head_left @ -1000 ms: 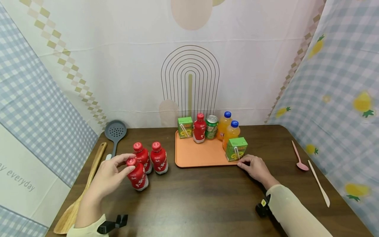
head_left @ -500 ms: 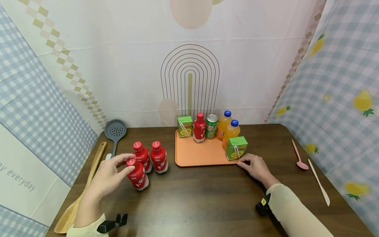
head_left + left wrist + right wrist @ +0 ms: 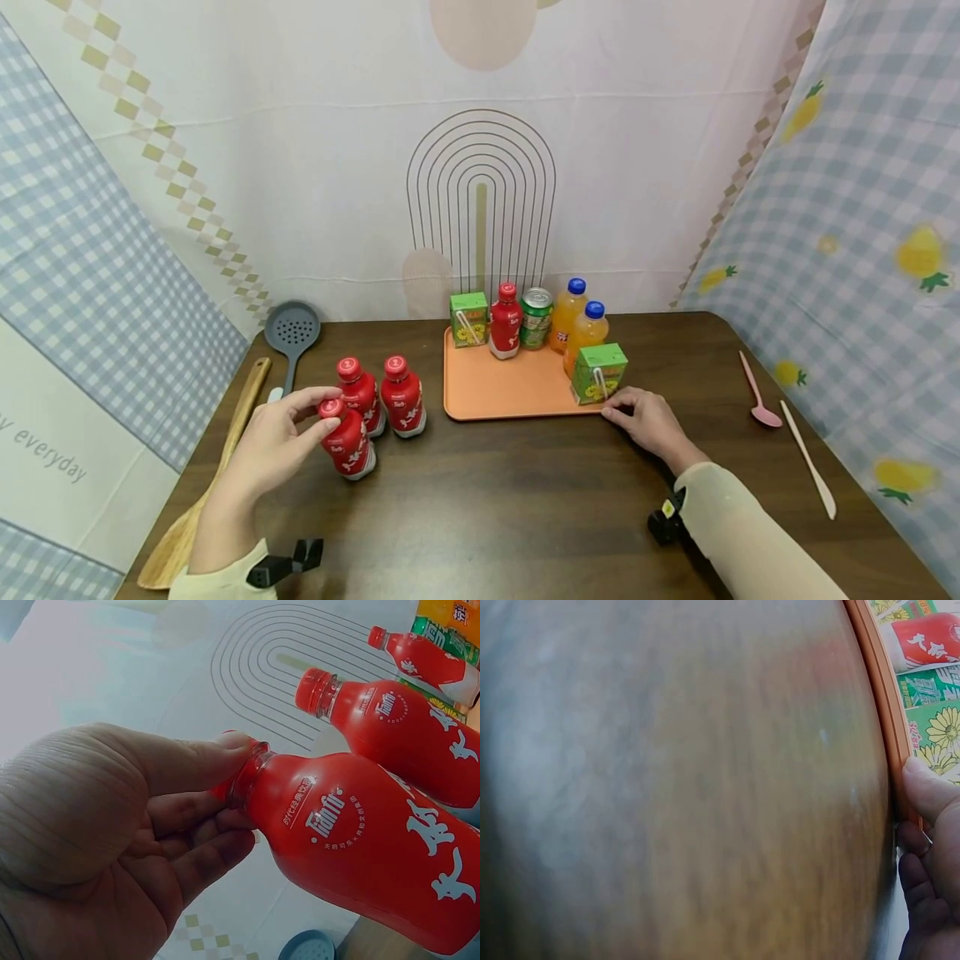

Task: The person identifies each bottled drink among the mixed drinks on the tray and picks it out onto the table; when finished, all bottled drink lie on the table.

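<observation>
"Bottle (image 3: 350,447) in the L hand (image 3: 273,442): where, & how's it held?"

"L of the tray (image 3: 502,398), a bit nearer the camera. Thumb + fingertips pinch the cap (image 3: 330,407), gap only cap-wide. Can't tell if it's lifted."

"Other reds?"

"2 more red bottles (image 3: 403,402), also L of the tray, one closest to its edge."

"R hand (image 3: 651,427), pls?"

"Thumb + fingers curled on the tray's near R corner, gripping the rim."

"Rest of the tray?"

"Juice box (image 3: 468,321) back L, then 4th red bottle (image 3: 506,327), green can (image 3: 536,322), 2 orange drinks (image 3: 587,339) twd the R side, 2nd juice box (image 3: 600,373) near R."

"Utensils?"

"Skimmer (image 3: 292,329) + wooden spatula (image 3: 172,546) far L of the tray; pink spoon (image 3: 765,415) + white knife (image 3: 811,468) R of it."
</observation>
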`<state>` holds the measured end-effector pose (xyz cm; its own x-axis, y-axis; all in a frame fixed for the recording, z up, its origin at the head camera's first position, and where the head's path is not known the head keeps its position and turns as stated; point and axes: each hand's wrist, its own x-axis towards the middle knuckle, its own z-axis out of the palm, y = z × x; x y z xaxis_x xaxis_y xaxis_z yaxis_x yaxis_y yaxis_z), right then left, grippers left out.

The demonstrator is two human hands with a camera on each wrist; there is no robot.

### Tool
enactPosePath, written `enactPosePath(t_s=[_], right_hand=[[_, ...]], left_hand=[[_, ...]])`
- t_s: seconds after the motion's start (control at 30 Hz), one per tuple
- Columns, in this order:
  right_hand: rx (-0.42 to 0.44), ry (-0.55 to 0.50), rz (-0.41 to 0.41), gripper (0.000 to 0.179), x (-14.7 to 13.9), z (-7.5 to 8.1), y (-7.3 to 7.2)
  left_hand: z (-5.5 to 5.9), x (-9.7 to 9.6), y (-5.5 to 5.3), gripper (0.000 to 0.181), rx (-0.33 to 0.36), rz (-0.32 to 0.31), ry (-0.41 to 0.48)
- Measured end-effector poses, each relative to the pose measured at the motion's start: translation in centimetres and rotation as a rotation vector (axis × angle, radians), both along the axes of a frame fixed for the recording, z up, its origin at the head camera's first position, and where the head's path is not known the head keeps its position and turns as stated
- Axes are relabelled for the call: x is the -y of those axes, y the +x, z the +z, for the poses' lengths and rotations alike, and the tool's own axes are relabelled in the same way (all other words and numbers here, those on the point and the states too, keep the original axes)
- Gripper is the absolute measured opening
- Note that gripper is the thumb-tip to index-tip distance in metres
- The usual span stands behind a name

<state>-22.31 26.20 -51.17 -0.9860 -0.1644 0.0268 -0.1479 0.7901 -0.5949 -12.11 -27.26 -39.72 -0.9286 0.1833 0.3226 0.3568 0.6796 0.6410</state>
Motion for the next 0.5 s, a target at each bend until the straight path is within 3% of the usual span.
enactPosePath(t_s=[0.5], right_hand=[[0.012, -0.007, -0.002, 0.013, -0.08, -0.08, -0.12]], left_hand=[[0.0, 0.02, -0.14, 0.034, -0.011, 0.012, -0.006]])
